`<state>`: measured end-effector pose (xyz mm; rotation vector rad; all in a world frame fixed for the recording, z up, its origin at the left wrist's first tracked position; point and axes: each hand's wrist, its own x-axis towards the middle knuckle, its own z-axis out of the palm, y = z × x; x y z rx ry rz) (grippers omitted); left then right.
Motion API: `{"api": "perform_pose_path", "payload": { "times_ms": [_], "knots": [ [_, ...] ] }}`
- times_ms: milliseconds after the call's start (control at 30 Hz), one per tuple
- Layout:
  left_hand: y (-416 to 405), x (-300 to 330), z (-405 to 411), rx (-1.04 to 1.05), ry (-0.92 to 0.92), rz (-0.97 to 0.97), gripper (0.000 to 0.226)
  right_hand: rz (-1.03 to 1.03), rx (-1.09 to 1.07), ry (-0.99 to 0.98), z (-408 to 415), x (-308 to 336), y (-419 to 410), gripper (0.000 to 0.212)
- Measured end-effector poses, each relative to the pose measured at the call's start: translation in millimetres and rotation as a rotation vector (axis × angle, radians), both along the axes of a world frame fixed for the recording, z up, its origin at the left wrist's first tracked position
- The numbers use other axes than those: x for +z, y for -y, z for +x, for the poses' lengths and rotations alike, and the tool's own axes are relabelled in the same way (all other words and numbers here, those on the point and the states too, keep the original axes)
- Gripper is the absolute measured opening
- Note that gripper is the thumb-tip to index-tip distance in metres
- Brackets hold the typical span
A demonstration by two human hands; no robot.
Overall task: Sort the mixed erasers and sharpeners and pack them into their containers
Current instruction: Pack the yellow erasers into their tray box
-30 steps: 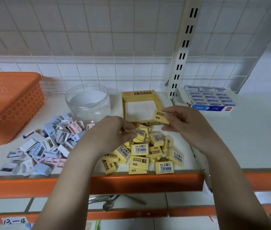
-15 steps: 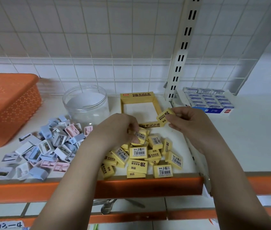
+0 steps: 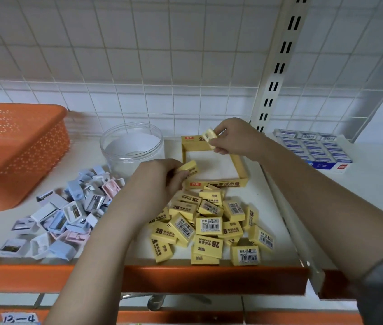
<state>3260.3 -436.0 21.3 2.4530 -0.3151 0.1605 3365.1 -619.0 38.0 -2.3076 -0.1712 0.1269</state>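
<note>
Pinching one yellow eraser each, left hand low, right hand raised over box.

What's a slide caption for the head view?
Each hand, left hand and right hand, holds one yellow eraser over the yellow box.

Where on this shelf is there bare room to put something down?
Bare patches: inside the yellow cardboard eraser box, still empty; the white shelf right of the metal divider rail, in front of the blue boxed erasers. Crowded: the front, covered by pastel plastic sharpeners and loose yellow erasers.
</note>
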Motion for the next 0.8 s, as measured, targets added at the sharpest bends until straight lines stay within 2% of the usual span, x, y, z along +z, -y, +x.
{"api": "perform_pose_path", "payload": {
  "times_ms": [100,300,433,533,667,800],
  "knots": [
    [-10,-2,0,0.062,0.027,0.004,0.008,-0.045,0.007,-0.026,18,-11,-9,0.019],
    [-20,2,-5,0.191,0.091,-0.046,0.012,-0.017,-0.027,-0.041,31,-33,-23,0.022],
    [-26,7,-5,0.255,0.160,-0.109,0.015,0.094,-0.035,-0.034,33,-45,-30,0.007],
    [-29,9,-5,0.260,0.170,-0.162,0.022,0.178,-0.085,0.010,34,-56,-33,0.017],
    [-32,9,-5,0.271,0.201,-0.160,0.023,0.396,-0.142,-0.024,33,-68,-35,0.016],
    [-34,10,-4,0.294,0.195,-0.223,0.027,0.441,-0.172,-0.006,32,-70,-35,0.015]
  ]
}}
